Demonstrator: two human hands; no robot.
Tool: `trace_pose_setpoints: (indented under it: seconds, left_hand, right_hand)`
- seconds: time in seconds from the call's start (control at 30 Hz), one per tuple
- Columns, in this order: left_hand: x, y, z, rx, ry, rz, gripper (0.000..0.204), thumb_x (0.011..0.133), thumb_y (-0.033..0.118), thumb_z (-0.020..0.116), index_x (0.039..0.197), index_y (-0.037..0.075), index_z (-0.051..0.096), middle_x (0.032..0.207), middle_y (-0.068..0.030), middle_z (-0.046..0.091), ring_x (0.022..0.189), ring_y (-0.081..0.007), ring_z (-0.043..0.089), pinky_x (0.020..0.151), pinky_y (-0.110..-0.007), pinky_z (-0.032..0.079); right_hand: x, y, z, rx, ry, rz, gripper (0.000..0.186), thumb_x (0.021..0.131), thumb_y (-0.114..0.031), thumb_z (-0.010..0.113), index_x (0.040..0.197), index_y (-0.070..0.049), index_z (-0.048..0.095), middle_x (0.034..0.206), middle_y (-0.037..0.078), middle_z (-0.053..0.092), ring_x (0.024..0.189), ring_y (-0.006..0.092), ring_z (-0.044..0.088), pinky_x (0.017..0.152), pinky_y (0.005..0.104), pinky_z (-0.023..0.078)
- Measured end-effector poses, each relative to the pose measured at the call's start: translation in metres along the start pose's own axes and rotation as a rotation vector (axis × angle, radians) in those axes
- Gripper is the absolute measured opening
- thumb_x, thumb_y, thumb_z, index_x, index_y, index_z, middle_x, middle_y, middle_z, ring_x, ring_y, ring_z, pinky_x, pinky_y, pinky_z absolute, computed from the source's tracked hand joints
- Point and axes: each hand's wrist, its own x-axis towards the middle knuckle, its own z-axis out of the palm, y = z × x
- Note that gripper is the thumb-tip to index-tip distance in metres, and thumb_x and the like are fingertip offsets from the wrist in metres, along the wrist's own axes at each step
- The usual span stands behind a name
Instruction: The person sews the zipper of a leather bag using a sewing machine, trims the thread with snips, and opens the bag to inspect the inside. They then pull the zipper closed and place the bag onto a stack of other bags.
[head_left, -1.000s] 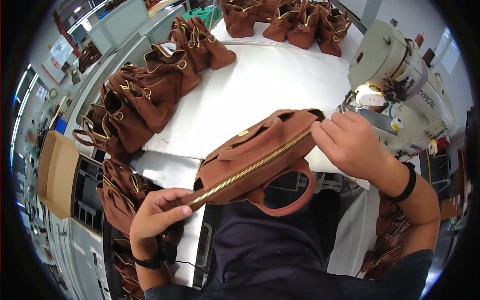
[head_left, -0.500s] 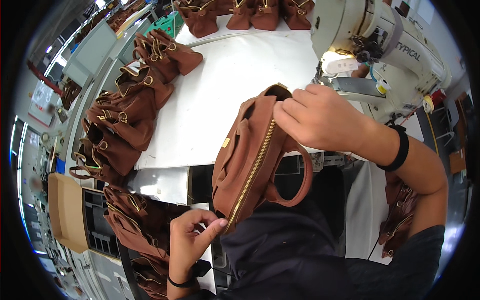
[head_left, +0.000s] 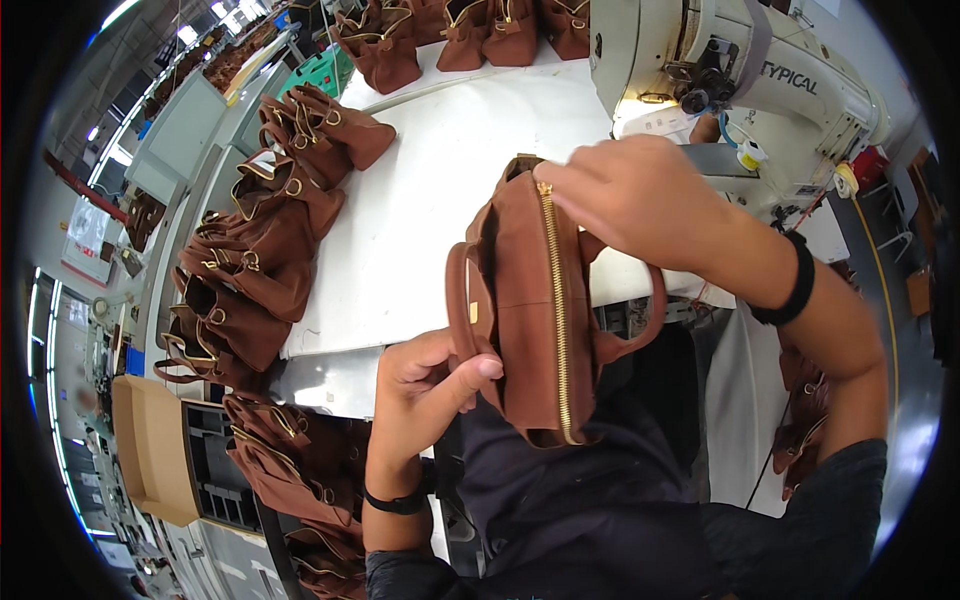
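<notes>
Two-handled leather-like handbag (head_left: 525, 300) is plain reddish-brown, its long metal zipper (head_left: 561, 310) gold, flat counter (head_left: 430, 200) white, bulky sewing machine (head_left: 645, 50) cream, open cardboard box (head_left: 150, 455) tan.

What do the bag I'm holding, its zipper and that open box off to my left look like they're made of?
Bag: probably leather or a leather-like synthetic, matte; its smooth brown panels curve softly. Zipper: apparently metal, perhaps brass or plated, shiny; its golden teeth catch the light. Open box: likely cardboard, plain and matte; its tan side stands flat and stiff.
</notes>
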Motion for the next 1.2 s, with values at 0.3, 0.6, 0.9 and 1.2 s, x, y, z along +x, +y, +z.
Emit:
trace_pose_setpoints:
  seconds: [0.3, 0.6, 0.9, 1.2]
  left_hand:
    - [-0.009, -0.023, 0.018, -0.266, 0.314, 0.191, 0.021, 0.104, 0.012, 0.07, 0.096, -0.008, 0.073, 0.091, -0.0162, 0.077, 0.058, -0.0109, 0.063, 0.054, -0.022, 0.049]
    - [-0.019, -0.034, 0.077, -0.205, 0.174, 0.437, 0.009, 0.098, -0.002, 0.075, 0.101, -0.011, 0.075, 0.108, -0.022, 0.079, 0.07, -0.0204, 0.076, 0.064, -0.027, 0.06]
    - [-0.033, -0.047, 0.087, -0.031, 0.046, 0.581, 0.021, 0.089, 0.001, 0.086, 0.103, -0.01, 0.076, 0.111, -0.0204, 0.079, 0.097, -0.0298, 0.079, 0.085, -0.037, 0.065]
    - [-0.049, -0.027, 0.028, 0.308, -0.239, 0.386, 0.034, 0.086, 0.018, 0.091, 0.11, -0.001, 0.078, 0.118, -0.0151, 0.079, 0.097, -0.033, 0.078, 0.084, -0.037, 0.065]
  right_hand:
    - [-0.133, -0.119, -0.068, 1.215, 0.107, 0.406, 0.015, 0.101, -0.014, 0.071, 0.099, -0.002, 0.078, 0.093, 0.009, 0.082, 0.079, 0.024, 0.079, 0.071, 0.0333, 0.064]
    - [-0.158, -0.212, 0.013, 1.253, 0.231, 1.24, 0.023, 0.104, -0.01, 0.066, 0.122, 0.005, 0.07, 0.098, 0.013, 0.077, 0.082, 0.0159, 0.074, 0.076, 0.0288, 0.057]
    - [-0.177, -0.206, 0.034, 1.013, 0.393, 1.227, 0.049, 0.113, -0.046, 0.055, 0.107, 0.001, 0.066, 0.088, 0.004, 0.065, 0.078, 0.011, 0.06, 0.071, 0.0262, 0.048]
    - [-0.191, -0.203, 0.032, 0.949, 0.371, 1.249, 0.05, 0.113, -0.043, 0.055, 0.114, 0.006, 0.066, 0.098, 0.005, 0.067, 0.092, 0.0109, 0.06, 0.082, 0.027, 0.048]
